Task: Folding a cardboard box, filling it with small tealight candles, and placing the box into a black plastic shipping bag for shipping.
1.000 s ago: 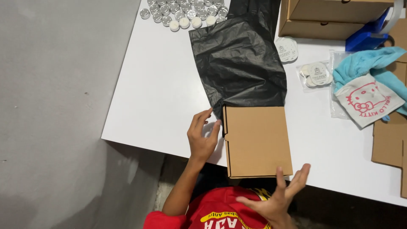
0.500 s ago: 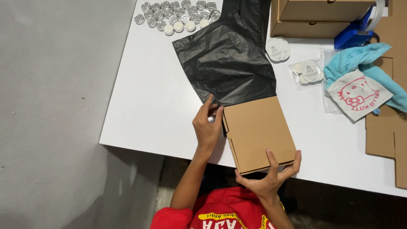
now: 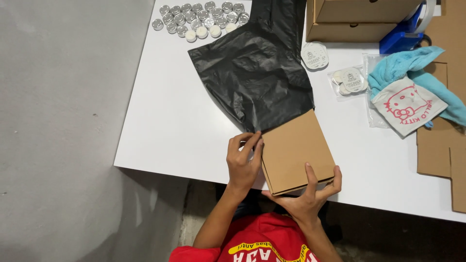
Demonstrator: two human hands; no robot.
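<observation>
Tilted further since half a second ago, the flat brown cardboard box (image 3: 297, 153) sits at the table's (image 3: 165, 126) near edge, its far end entering the black plastic bag (image 3: 255, 73) — right hand (image 3: 310, 196) fingers clamped on the near rim, left hand (image 3: 242, 162) curled at the bag mouth; best to hold that mouth wide.

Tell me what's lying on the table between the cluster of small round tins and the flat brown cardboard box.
In the head view, a crumpled black plastic bag lies between the tins and the cardboard box, its lower end reaching the box.
</observation>
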